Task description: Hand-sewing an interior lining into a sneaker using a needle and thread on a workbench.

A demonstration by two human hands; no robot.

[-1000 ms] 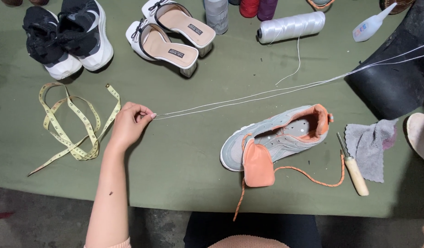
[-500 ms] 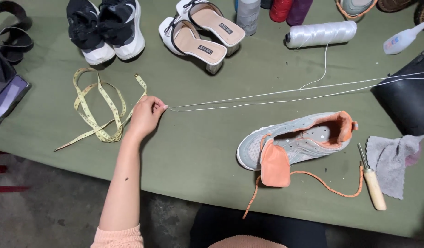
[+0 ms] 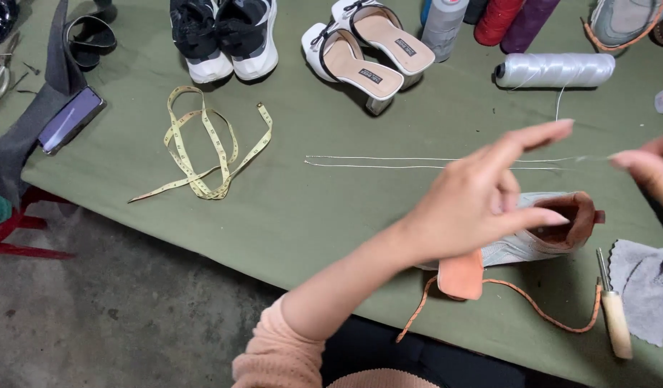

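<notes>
Nearby, left hand (image 3: 482,205) spread above grey sneaker (image 3: 532,237) | right hand (image 3: 651,169) pinching white thread (image 3: 432,162) | green tabletop (image 3: 288,215) edge over concrete floor (image 3: 116,309).

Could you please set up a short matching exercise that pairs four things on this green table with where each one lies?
Things:
1. yellow tape measure
2. white thread spool
3. wooden-handled awl
4. phone

Places:
A. on its side at the far right, behind the doubled thread
B. at the left edge, on dark cloth
C. looped loosely in front of the black and white sneakers
D. at the near right, beside the grey cloth

Pairs: 1-C, 2-A, 3-D, 4-B
</notes>
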